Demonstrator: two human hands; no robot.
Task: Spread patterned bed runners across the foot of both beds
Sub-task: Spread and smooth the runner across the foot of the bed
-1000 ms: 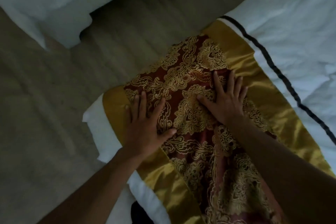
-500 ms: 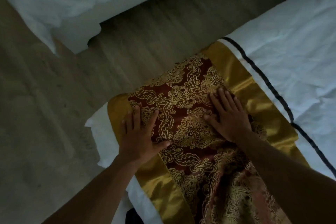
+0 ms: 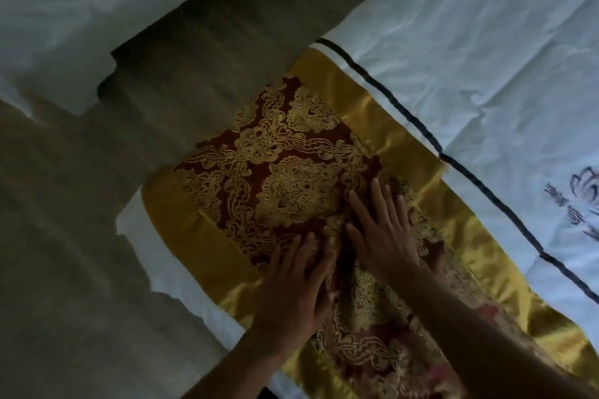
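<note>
Now the left hand (image 3: 291, 288) and the right hand (image 3: 384, 236) are laid flat on the runner (image 3: 291, 178), fingers straight, nothing pinched. A second ago they were set well apart. They have since been drawn together, and a dark fold is raised between them. Beyond the fingertips the runner's end is draped over the bed (image 3: 470, 58) edge. Smoothing is judged unfinished. No runner is seen on the other bed (image 3: 58, 26), beyond the left hand.

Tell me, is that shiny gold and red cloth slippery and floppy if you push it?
Probably slippery: the bed runner has gold borders that shine like satin. Likely floppy: it seems to droop over the edge of the bed and wrinkles by the left hand and right hand pressing it.
</note>
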